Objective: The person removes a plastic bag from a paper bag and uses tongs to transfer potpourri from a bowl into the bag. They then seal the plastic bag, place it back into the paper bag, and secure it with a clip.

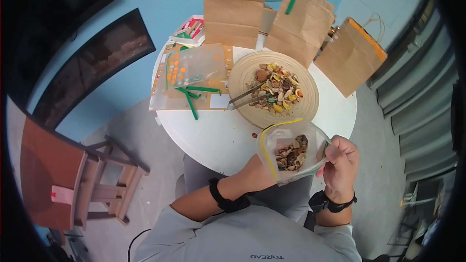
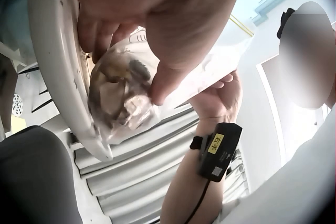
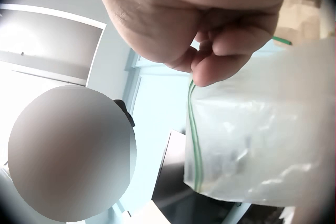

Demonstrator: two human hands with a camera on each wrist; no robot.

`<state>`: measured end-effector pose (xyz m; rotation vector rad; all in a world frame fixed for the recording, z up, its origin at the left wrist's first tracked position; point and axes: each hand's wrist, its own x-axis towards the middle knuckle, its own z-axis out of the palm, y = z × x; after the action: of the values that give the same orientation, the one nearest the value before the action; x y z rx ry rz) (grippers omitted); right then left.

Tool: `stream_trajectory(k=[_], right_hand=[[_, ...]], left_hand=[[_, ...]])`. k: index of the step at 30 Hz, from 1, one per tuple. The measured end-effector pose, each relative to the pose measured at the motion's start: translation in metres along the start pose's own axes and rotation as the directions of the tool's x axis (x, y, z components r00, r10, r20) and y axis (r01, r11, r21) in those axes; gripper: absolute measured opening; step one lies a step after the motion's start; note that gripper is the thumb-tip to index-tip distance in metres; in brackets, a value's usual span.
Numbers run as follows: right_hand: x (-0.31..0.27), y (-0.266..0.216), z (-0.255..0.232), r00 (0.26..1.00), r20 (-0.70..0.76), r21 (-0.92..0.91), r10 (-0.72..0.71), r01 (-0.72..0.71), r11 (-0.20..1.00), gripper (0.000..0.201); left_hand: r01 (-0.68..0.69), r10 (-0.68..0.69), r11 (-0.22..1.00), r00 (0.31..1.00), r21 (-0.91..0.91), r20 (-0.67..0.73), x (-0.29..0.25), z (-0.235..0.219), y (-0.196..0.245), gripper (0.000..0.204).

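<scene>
A clear zip bag with a yellow strip along one lip and a green one along the other is held open above the table's front edge. Brown dried plant pieces lie inside it. My left hand grips the bag from the left; in the left wrist view its thumb and fingers hold the bulging, filled end. At the right side of the mouth, my right hand pinches the bag's edge, by the green zip strip. A round wooden plate beyond the bag bears mixed dried pieces and metal tongs.
On the white round table, a flat zip bag with orange dots and green clips lie at left. Paper bags stand along the back, near a small white tray. A wooden chair stands left.
</scene>
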<state>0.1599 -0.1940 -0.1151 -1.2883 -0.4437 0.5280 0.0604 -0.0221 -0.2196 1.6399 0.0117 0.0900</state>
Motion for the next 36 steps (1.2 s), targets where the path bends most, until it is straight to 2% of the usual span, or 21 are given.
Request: stream_trajectory(k=[2, 4, 6, 8, 10, 11, 12, 13, 15, 16, 18, 20, 23, 24, 27, 30, 33, 36], right_hand=[[0.005, 0.002, 0.002, 0.999, -0.014, 0.015, -0.032, 0.032, 0.999, 0.022], [0.011, 0.003, 0.003, 0.999, -0.025, 0.043, -0.049, 0.050, 0.998, 0.021], [0.018, 0.003, 0.003, 0.998, -0.030, 0.079, -0.046, 0.049, 0.996, 0.022], [0.024, 0.003, -0.004, 0.998, 0.035, 0.049, -0.054, 0.052, 0.997, 0.022], [0.031, 0.002, -0.011, 0.991, 0.073, -0.010, -0.109, 0.110, 0.994, 0.026], [0.033, 0.002, -0.013, 0.984, 0.083, -0.055, -0.158, 0.163, 0.985, 0.030], [0.036, 0.003, -0.017, 0.974, 0.096, -0.100, -0.206, 0.215, 0.971, 0.035], [0.038, 0.006, -0.023, 0.962, 0.042, -0.188, -0.271, 0.274, 0.943, 0.038], [0.043, 0.020, -0.041, 0.913, -0.041, -0.364, -0.406, 0.365, 0.857, 0.046], [0.047, 0.028, -0.061, 0.944, -0.035, -0.401, -0.329, 0.288, 0.869, 0.060], [0.053, 0.051, -0.081, 0.993, 0.024, -0.124, -0.120, 0.122, 0.985, 0.069], [0.051, 0.055, -0.076, 0.992, 0.095, 0.161, 0.081, -0.095, 0.982, 0.085], [0.065, 0.066, -0.070, 0.978, 0.200, 0.463, 0.060, -0.148, 0.874, 0.084], [0.068, 0.066, -0.064, 0.989, 0.143, 0.478, 0.037, -0.102, 0.872, 0.083], [0.076, 0.063, -0.059, 0.982, 0.187, 0.527, -0.003, -0.098, 0.844, 0.076], [0.082, 0.057, -0.059, 0.991, 0.132, 0.503, 0.014, -0.079, 0.860, 0.066], [0.089, 0.049, -0.057, 0.995, 0.019, 0.478, 0.093, -0.091, 0.874, 0.057], [0.094, 0.044, -0.060, 0.993, 0.012, 0.494, 0.114, -0.105, 0.863, 0.052]], left_hand=[[-0.001, 0.001, 1.000, 1.000, 0.029, -0.019, 0.000, 0.003, -0.015, 0.065], [-0.105, 0.113, 0.987, 0.992, 0.124, -0.058, 0.010, 0.013, -0.035, 0.059], [-0.171, 0.162, 0.979, 0.983, -0.107, -0.086, 0.015, 0.025, -0.046, 0.052], [-0.172, 0.159, 0.955, 0.985, -0.242, -0.071, 0.017, 0.024, -0.037, 0.046], [-0.109, 0.112, 0.952, 0.994, -0.285, -0.006, 0.018, 0.016, -0.023, 0.039], [-0.084, 0.076, 0.926, 0.996, -0.369, -0.037, 0.020, 0.015, -0.016, 0.037], [-0.062, 0.036, 0.891, 0.997, -0.451, -0.066, 0.022, 0.015, -0.010, 0.034], [-0.022, -0.010, 0.831, 0.998, -0.556, -0.054, 0.026, 0.012, -0.006, 0.033], [0.072, -0.098, 0.645, 0.995, -0.760, 0.012, 0.034, 0.001, -0.001, 0.031], [0.130, -0.132, 0.516, 0.989, -0.847, 0.071, 0.039, -0.004, 0.002, 0.030], [0.067, -0.094, 0.420, 0.995, -0.905, 0.031, 0.052, -0.009, 0.009, 0.031], [0.051, -0.047, 0.335, 0.998, -0.941, 0.038, 0.065, -0.012, 0.011, 0.037], [0.136, -0.070, 0.285, 0.990, -0.949, 0.121, 0.084, -0.008, 0.002, 0.037], [0.146, -0.073, 0.284, 0.989, -0.947, 0.131, 0.089, -0.006, -0.001, 0.038], [0.153, -0.090, 0.275, 0.987, -0.949, 0.133, 0.097, -0.001, -0.002, 0.043], [0.133, -0.108, 0.258, 0.988, -0.957, 0.108, 0.101, -0.004, 0.008, 0.047], [0.127, -0.099, 0.262, 0.990, -0.957, 0.105, 0.100, -0.007, 0.016, 0.051], [0.131, -0.073, 0.302, 0.991, -0.944, 0.114, 0.088, -0.011, 0.024, 0.055]])
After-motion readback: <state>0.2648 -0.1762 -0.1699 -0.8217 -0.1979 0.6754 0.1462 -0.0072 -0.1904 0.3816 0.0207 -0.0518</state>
